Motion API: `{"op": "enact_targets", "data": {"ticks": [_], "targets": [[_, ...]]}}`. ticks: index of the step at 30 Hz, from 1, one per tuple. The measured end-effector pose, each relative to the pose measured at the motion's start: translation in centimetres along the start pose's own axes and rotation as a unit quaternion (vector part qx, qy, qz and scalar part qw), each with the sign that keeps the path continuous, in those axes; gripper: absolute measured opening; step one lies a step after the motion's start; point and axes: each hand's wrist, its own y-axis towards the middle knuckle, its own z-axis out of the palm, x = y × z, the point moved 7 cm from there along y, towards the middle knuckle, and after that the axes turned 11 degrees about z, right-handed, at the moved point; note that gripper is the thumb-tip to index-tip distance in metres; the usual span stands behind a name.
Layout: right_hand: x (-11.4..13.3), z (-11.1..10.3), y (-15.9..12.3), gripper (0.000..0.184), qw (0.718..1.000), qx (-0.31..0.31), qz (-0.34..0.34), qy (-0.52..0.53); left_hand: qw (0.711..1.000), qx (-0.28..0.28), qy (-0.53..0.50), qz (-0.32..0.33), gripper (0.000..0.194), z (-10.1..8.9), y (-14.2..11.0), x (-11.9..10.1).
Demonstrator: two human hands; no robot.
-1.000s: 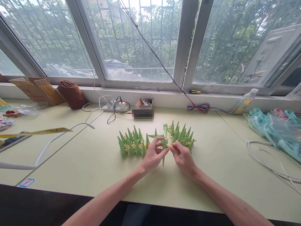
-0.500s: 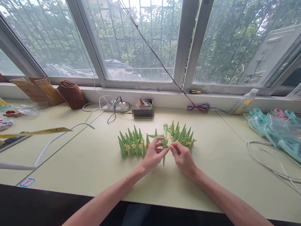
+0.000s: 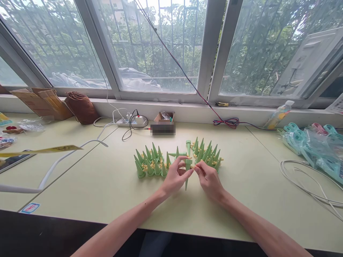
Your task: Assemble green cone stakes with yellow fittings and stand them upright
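My left hand [image 3: 175,175] is closed around a green plant watering spike [image 3: 188,165], its cap up and its pointed end down, slightly tilted. At the spike's side, my right hand [image 3: 208,178] pinches the small yellow valve [image 3: 193,167], mostly covered by the fingertips. Left of my hands stands a group of green spikes [image 3: 150,168] with yellow valves, points up. A similar group [image 3: 207,153] stands on the right. Between the groups, one loose spike [image 3: 188,146] has its cap toward the window, and another [image 3: 175,154] lies sideways, partly behind my left hand.
Behind the spikes are a small open box [image 3: 158,117] and a power strip [image 3: 128,121] with cords. Teal clips in plastic bags [image 3: 308,146] and a coiled white cable [image 3: 297,178] lie on the right. A white cable [image 3: 50,173] crosses the table [image 3: 107,192] at left.
The held spike has tilted slightly, its cap shifting a little right and its tip a little left. Both hands keep their grip, and the standing groups are unchanged.
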Motion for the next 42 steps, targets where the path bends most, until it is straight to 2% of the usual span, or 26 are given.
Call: {"op": "enact_targets", "data": {"ticks": [5,9,13,16,22,26,33,42], "targets": [[0.0,-0.1,0.0,0.028,1.0,0.001,0.005,-0.002,1.0,0.001,0.004,0.001,0.038,0.0,0.0,-0.1],[-0.3,0.0,0.0,0.029,1.0,-0.008,0.022,0.013,1.0,-0.01,0.002,-0.029,0.042,0.0,0.0,0.0],[-0.6,0.1,0.0,0.022,0.999,-0.019,0.031,0.039,0.998,-0.024,-0.029,-0.052,0.04,-0.1,-0.1,0.5],[-0.3,0.1,-0.2,0.019,0.999,-0.018,0.011,0.03,0.996,-0.027,-0.051,-0.073,0.037,-0.2,-0.1,1.2],[1.3,0.4,-0.6,0.019,0.998,0.037,-0.049,0.024,0.986,-0.038,-0.113,-0.116,0.041,-0.3,0.1,2.1],[1.9,0.4,-0.8,0.02,0.997,0.032,-0.07,0.03,0.984,-0.046,-0.113,-0.13,0.043,-0.3,0.0,2.4],[1.2,-0.7,-0.6,0.018,0.997,-0.05,-0.057,0.015,0.989,0.004,-0.045,-0.141,0.045,0.1,-0.5,2.3],[0.8,-1.5,-0.5,0.016,0.993,-0.107,-0.043,-0.013,0.985,0.013,0.159,-0.062,0.043,-0.2,-0.4,1.4]]}}
